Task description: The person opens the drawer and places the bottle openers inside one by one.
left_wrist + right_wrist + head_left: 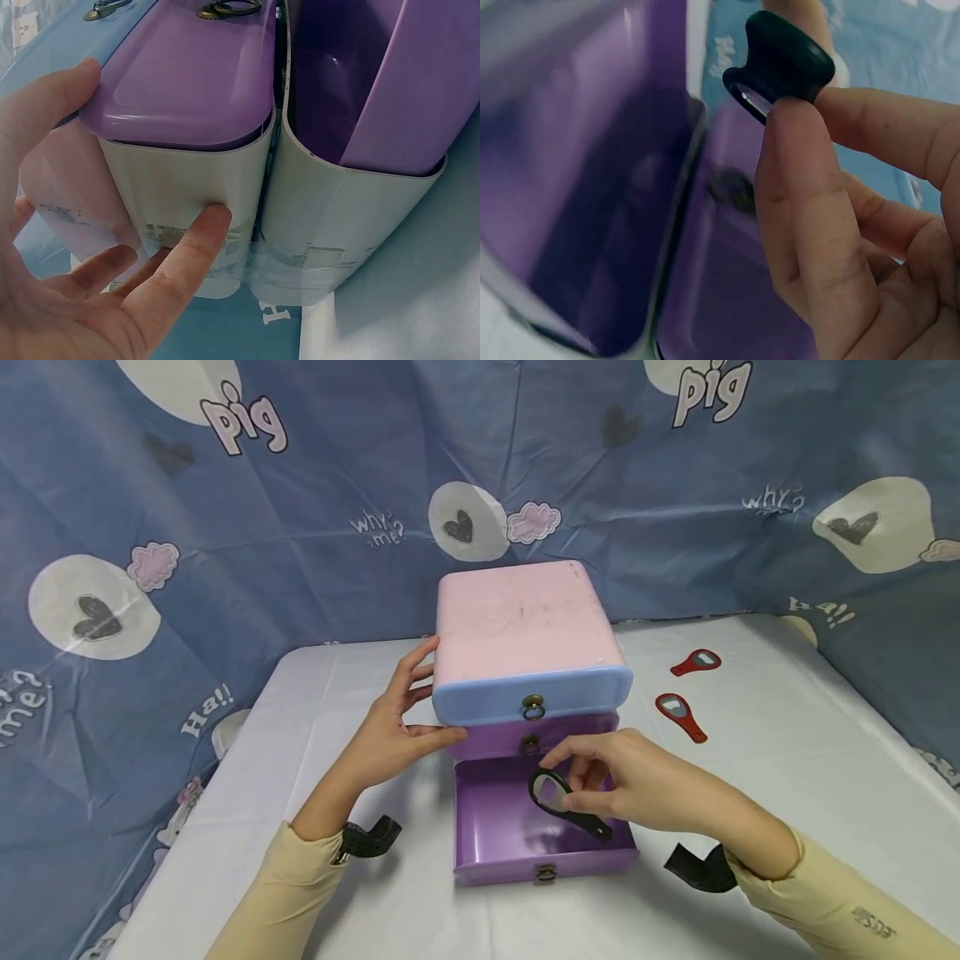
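My right hand (630, 781) pinches a black bottle opener (592, 825) by its ring-shaped head, between thumb and fingers. In the head view it is above the pulled-out purple bottom drawer (491, 818); the right wrist view shows the bottle opener (784, 60) edge-on at the fingertips. My left hand (390, 735) rests against the left side of the stacked drawer cabinet (525, 627). In the left wrist view, its thumb lies at the front edge between the blue and purple drawers, and a fingertip touches the pale side wall (180, 180).
Two red bottle openers, a farther one (697, 662) and a nearer one (681, 717), lie on the white-covered table (765, 760) right of the cabinet. The blue top drawer (487, 700) and the purple middle drawer (491, 739) are closed. A printed blue curtain (315, 568) hangs behind.
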Available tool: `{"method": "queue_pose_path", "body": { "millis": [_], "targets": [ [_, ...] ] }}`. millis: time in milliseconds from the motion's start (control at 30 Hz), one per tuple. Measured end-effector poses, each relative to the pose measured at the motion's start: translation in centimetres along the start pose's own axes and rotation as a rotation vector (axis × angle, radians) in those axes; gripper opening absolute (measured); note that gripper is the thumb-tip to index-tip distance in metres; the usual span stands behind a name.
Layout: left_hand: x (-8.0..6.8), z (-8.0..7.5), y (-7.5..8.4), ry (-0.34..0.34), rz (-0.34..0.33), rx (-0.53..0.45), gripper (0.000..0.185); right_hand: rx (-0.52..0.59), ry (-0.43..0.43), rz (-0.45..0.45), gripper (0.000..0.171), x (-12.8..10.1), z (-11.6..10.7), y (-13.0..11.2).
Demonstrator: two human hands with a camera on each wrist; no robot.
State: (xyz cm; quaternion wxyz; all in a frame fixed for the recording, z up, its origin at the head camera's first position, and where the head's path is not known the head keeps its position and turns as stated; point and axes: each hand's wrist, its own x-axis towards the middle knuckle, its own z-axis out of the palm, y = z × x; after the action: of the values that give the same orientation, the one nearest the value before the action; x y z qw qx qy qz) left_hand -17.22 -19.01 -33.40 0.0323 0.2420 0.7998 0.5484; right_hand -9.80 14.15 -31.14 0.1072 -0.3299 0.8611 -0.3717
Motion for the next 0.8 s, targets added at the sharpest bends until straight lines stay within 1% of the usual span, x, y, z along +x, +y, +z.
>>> {"method": "queue_pose_path", "body": {
  "millis": [133, 333, 467, 633, 700, 800],
  "targets": [
    [0.2, 0.1, 0.0, -0.003, 0.002, 0.001, 0.116, -0.054, -0.049, -0.037, 0.026, 1.3, 1.3, -0.6],
    [0.1, 0.2, -0.2, -0.006, 0.002, -0.007, 0.115, -0.181, -0.056, -0.053, 0.027, 3.3, 2.6, -1.6],
    [0.1, 0.3, -0.1, -0.012, 0.011, -0.016, 0.115, -0.254, -0.061, -0.057, 0.028, 4.2, 3.5, -2.0],
    [0.3, 0.3, 0.1, -0.014, 0.019, -0.012, 0.114, -0.306, -0.096, -0.046, 0.026, 5.2, 4.5, -2.5],
    [0.2, 0.3, 0.1, -0.015, 0.017, -0.004, 0.114, -0.313, -0.129, -0.019, 0.027, 5.8, 4.8, -2.7],
    [-0.2, 0.0, 0.2, -0.002, 0.007, 0.012, 0.114, -0.314, -0.174, -0.005, 0.030, 6.8, 5.4, -3.0]
  ]
}}
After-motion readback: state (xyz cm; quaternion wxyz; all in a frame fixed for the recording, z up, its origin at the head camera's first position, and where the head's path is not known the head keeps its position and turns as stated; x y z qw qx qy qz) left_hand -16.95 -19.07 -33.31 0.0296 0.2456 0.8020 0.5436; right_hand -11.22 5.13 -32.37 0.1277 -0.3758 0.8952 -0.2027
